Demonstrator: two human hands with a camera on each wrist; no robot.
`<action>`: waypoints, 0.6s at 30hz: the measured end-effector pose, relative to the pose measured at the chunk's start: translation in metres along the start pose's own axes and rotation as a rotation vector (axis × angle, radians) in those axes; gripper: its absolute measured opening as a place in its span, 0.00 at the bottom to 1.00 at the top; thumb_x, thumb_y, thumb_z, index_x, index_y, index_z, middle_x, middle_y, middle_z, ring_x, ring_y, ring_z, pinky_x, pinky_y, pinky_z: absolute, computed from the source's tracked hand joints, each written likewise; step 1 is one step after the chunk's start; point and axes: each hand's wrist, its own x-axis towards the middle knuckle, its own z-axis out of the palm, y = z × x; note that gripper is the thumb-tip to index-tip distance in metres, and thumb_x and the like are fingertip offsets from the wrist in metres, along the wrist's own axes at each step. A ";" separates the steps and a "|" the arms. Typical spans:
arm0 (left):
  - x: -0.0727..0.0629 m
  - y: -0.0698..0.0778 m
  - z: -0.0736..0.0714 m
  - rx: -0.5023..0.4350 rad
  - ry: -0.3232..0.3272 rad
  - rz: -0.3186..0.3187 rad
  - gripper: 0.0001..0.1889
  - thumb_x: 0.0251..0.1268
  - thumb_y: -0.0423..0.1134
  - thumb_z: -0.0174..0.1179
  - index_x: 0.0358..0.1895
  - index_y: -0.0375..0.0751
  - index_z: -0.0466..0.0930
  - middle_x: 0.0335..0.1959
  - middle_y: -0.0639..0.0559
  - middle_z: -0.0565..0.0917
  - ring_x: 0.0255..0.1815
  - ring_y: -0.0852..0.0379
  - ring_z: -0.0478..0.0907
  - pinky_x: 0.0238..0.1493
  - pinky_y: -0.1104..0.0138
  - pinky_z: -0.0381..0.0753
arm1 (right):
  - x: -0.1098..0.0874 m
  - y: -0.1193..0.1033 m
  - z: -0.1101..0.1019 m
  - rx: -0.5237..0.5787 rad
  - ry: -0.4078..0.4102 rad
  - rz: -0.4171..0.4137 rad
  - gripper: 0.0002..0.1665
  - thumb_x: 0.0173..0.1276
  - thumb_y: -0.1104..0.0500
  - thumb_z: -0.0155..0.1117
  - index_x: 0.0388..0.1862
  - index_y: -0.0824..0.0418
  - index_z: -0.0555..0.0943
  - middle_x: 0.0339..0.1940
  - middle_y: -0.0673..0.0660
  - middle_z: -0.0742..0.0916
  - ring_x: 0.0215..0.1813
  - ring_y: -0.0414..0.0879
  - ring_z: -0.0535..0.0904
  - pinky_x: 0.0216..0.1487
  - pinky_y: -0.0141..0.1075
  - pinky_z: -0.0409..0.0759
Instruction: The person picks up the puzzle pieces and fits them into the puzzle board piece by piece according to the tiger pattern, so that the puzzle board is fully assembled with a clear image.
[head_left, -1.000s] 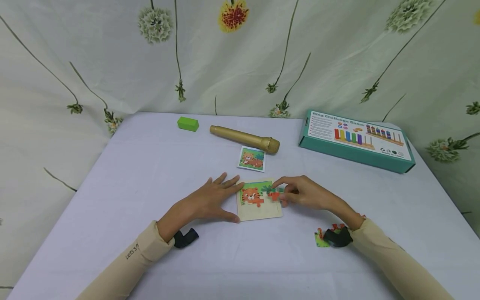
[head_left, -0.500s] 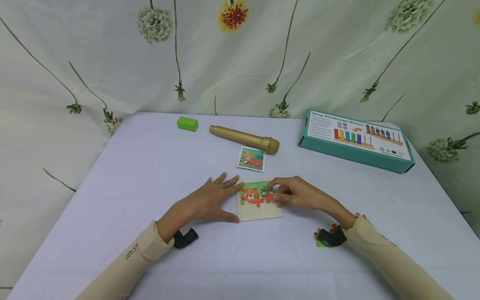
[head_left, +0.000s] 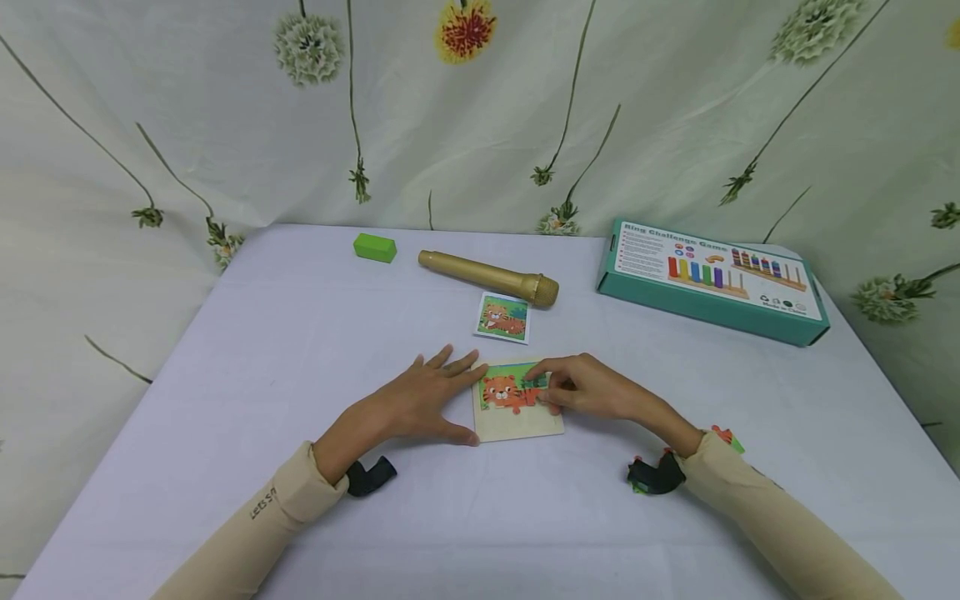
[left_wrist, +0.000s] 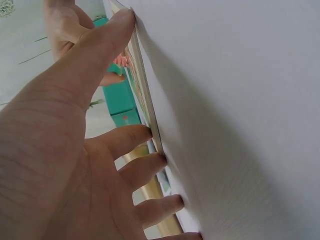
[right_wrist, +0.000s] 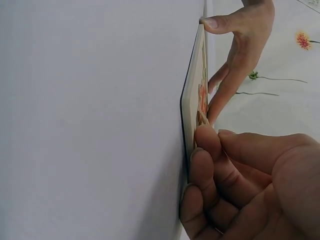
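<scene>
A pale wooden puzzle board [head_left: 519, 429] lies mid-table, its upper part showing a tiger-face piece [head_left: 498, 390] on green. My left hand [head_left: 420, 400] is spread flat at the board's left side, thumb at the near corner and fingertips along the edge; the left wrist view shows that edge against the fingers. Over the board's upper right, my right hand [head_left: 594, 388] pinches an orange-and-green puzzle piece [head_left: 532, 395] between thumb and index finger, right beside the face piece. In the right wrist view the puzzle piece [right_wrist: 202, 118] sits slightly tilted over the board, mostly behind the fingertips.
Loose puzzle pieces [head_left: 727, 436] lie around the right wrist, partly covered by the sleeve and black wrist camera [head_left: 657, 475]. Behind the board are a tiger picture card [head_left: 503, 318], a gold microphone [head_left: 487, 275], a green block [head_left: 375, 247] and a teal game box [head_left: 712, 283].
My right hand has moved left over the board, bringing the pinched puzzle piece up against the tiger-face piece. My left hand has stayed in place.
</scene>
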 end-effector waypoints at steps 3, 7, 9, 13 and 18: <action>0.000 0.000 0.000 -0.001 -0.001 -0.002 0.51 0.48 0.66 0.67 0.75 0.52 0.55 0.77 0.52 0.51 0.78 0.41 0.40 0.72 0.39 0.45 | 0.001 0.000 0.000 -0.006 0.002 0.010 0.18 0.68 0.64 0.61 0.57 0.63 0.79 0.20 0.48 0.82 0.24 0.37 0.75 0.31 0.28 0.73; 0.001 0.000 0.000 -0.001 -0.004 -0.006 0.51 0.48 0.66 0.67 0.75 0.53 0.55 0.78 0.53 0.51 0.78 0.41 0.40 0.72 0.39 0.45 | 0.001 0.001 0.001 -0.011 0.007 0.017 0.18 0.68 0.63 0.61 0.56 0.63 0.79 0.19 0.47 0.82 0.24 0.37 0.74 0.30 0.28 0.72; 0.001 0.000 0.000 -0.001 -0.005 -0.008 0.51 0.48 0.65 0.67 0.75 0.53 0.55 0.77 0.53 0.52 0.78 0.41 0.40 0.72 0.39 0.45 | 0.001 0.000 0.001 -0.007 0.007 0.015 0.17 0.68 0.63 0.62 0.56 0.63 0.79 0.19 0.47 0.82 0.24 0.37 0.74 0.31 0.28 0.71; 0.001 0.000 0.001 0.000 -0.010 -0.015 0.51 0.48 0.65 0.67 0.75 0.53 0.55 0.78 0.53 0.51 0.78 0.42 0.39 0.72 0.40 0.45 | 0.001 -0.001 0.000 0.023 0.002 0.013 0.15 0.68 0.63 0.62 0.53 0.62 0.77 0.18 0.49 0.81 0.24 0.38 0.74 0.32 0.29 0.72; 0.001 0.001 0.000 -0.002 -0.011 -0.015 0.51 0.48 0.65 0.67 0.75 0.53 0.55 0.78 0.53 0.51 0.78 0.42 0.39 0.72 0.41 0.44 | 0.001 -0.002 0.000 0.048 0.003 0.037 0.13 0.67 0.63 0.62 0.51 0.62 0.76 0.18 0.50 0.82 0.24 0.40 0.75 0.31 0.29 0.74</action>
